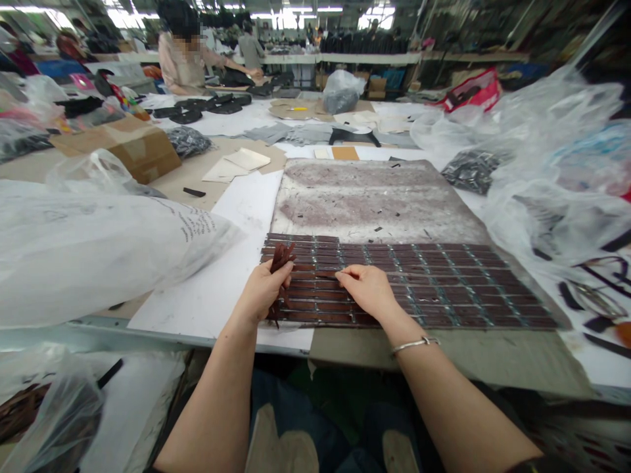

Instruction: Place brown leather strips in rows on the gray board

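Note:
My left hand (269,286) is closed around a bunch of thin dark brown strips (282,255), whose ends stick out above and below the fist. With thumb and forefinger pinched, my right hand (367,287) holds the end of one brown strip (325,274) low over the laid rows. Beneath both hands, many brown strips (458,282) lie side by side in rows and columns along the near part of a worn, stained board (345,197). Bluish-grey bands show between the columns.
A large white plastic bag (98,249) lies to the left, with a cardboard box (121,144) behind it. Clear plastic bags (532,164) crowd the right side, near eyeglasses (599,295). Across the table a co-worker (185,59) handles black pieces (207,105).

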`<control>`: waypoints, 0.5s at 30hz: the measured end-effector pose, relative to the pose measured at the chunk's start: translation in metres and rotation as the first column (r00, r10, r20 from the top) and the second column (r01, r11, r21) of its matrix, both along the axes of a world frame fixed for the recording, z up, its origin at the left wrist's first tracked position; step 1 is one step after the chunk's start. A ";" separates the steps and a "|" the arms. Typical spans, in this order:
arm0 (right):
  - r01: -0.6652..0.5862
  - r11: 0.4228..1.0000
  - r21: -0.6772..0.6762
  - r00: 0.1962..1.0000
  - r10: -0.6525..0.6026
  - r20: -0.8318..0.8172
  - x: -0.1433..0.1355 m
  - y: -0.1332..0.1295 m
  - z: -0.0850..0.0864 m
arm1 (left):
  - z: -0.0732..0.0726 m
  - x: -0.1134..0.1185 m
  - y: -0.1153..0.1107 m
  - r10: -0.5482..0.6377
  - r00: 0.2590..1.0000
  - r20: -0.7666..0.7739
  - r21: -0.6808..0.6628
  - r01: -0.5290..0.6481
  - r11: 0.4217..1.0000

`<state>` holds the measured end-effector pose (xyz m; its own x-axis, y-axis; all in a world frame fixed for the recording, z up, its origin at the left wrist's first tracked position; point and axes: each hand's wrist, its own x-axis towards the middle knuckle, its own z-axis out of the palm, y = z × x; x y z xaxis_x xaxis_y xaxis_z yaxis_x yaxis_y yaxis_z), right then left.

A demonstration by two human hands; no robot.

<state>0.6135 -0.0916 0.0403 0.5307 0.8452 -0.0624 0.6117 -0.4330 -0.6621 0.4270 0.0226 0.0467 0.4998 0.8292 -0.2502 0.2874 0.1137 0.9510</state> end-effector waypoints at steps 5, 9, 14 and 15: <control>0.009 0.999 -0.042 0.992 -0.003 0.128 0.002 0.000 -0.004 | -0.001 0.000 -0.001 -0.019 1.000 -0.004 0.014 0.019 1.000; 0.006 0.998 -0.063 0.984 0.006 0.178 0.003 0.000 -0.005 | 0.004 0.004 -0.004 -0.013 1.000 0.008 -0.016 0.013 1.000; 0.005 0.996 -0.085 0.978 0.013 0.210 0.002 0.000 -0.004 | 0.006 0.005 -0.005 -0.010 1.000 0.004 -0.013 0.010 1.000; 0.004 0.996 -0.089 0.977 0.015 0.215 0.002 0.000 -0.003 | 0.006 0.004 -0.005 -0.013 1.000 0.002 -0.014 0.013 1.000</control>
